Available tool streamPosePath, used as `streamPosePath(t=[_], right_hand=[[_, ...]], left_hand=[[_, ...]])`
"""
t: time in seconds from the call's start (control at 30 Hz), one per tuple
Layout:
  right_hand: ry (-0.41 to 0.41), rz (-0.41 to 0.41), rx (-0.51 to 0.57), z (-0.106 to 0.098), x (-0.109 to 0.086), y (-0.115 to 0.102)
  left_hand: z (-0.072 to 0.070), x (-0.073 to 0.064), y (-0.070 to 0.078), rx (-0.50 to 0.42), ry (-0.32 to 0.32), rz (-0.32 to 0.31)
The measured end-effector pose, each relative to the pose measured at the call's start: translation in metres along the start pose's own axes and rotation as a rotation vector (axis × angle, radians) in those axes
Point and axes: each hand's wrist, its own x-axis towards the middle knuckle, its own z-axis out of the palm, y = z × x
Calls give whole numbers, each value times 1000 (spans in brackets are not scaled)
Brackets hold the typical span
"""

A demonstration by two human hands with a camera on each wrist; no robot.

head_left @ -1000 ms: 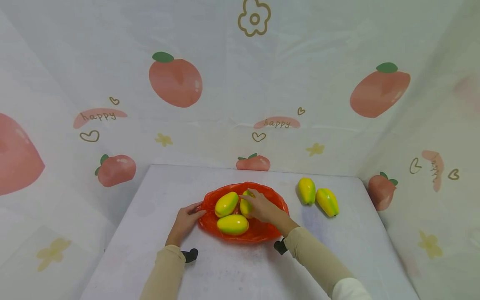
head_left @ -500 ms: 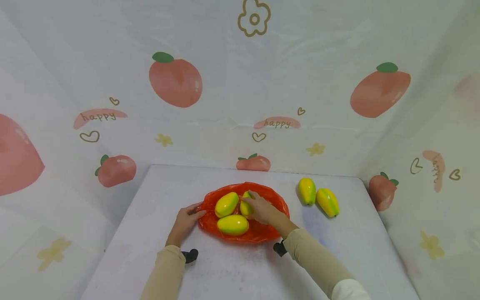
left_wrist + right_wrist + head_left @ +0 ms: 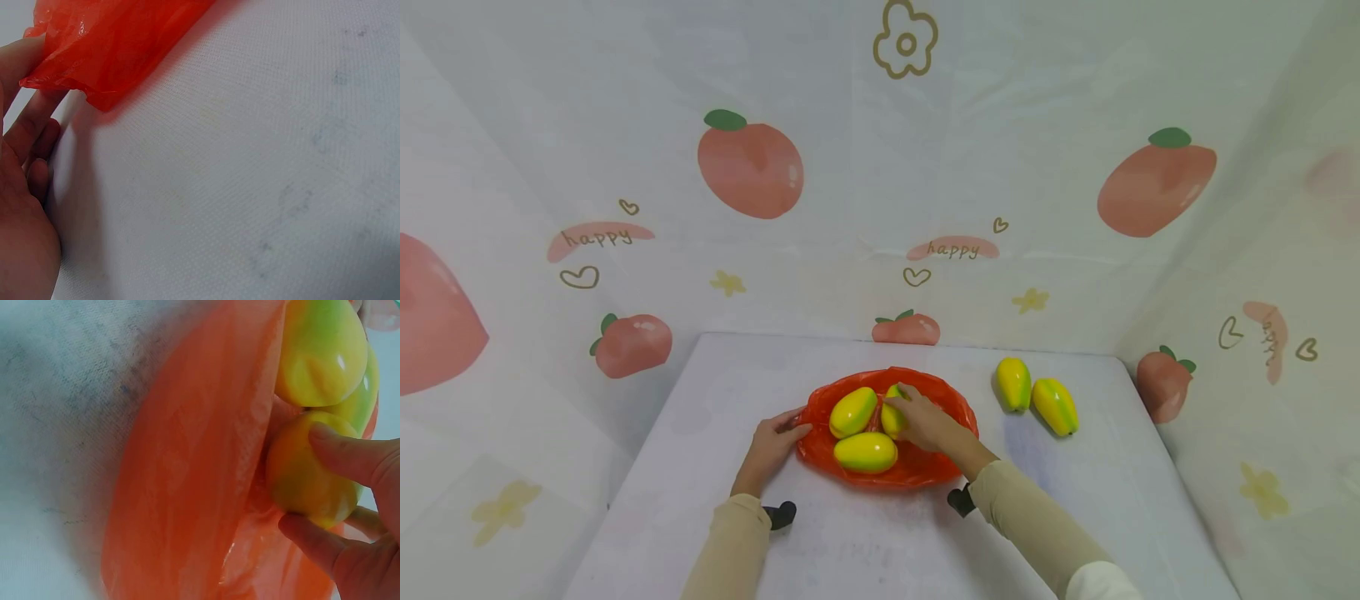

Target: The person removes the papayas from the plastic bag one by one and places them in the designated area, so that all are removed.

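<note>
A red plastic bag [image 3: 925,471] lies spread out on the table, its mouth facing up. Inside it rest three glossy yellow-green papayas: one at the back left [image 3: 853,412], one in front [image 3: 866,452] and one on the right [image 3: 892,412]. My right hand [image 3: 922,419] grips the right-hand papaya, thumb and fingers on its sides, as the right wrist view also shows on that papaya [image 3: 306,469]. At the bag's left end, my left hand [image 3: 772,446] pinches the rim; in the left wrist view the bag's edge [image 3: 81,69] runs between the fingers.
Two more papayas, one nearer the bag [image 3: 1013,385] and one farther right [image 3: 1055,407], lie on the white table [image 3: 865,550] to the right of the bag. A fruit-printed white curtain [image 3: 850,275] encloses the back and sides. Dark camera mounts [image 3: 781,515] show at the wrists.
My right fingers have drawn in slightly around the right-hand papaya. The left hand and the bag stay in place; the view has tilted a little.
</note>
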Motion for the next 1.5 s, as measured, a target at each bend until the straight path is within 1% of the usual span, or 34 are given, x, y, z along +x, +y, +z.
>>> streamPosePath(t=[0.17,0.33,0.67,0.9,1.07,1.33,1.5], right_hand=[[13,-19,-13,-3,-4,0],[39,-24,-20,-7,-8,0],[105,-94,-46,-15,-15,2],[140,-133,-21,-24,-24,-2],[175,-148,-14,-29,-30,-3],[200,-60,29,-40,-39,0],[252,-75,45,-46,-45,8]], left_hand=[[2,-4,0,-3,-4,-2],[2,-5,1,0,1,12],[3,-7,1,13,-3,-5],[2,-8,4,15,0,3],[0,-7,4,13,-7,10],[0,-5,3,16,-6,9],[0,-4,4,21,-11,10]])
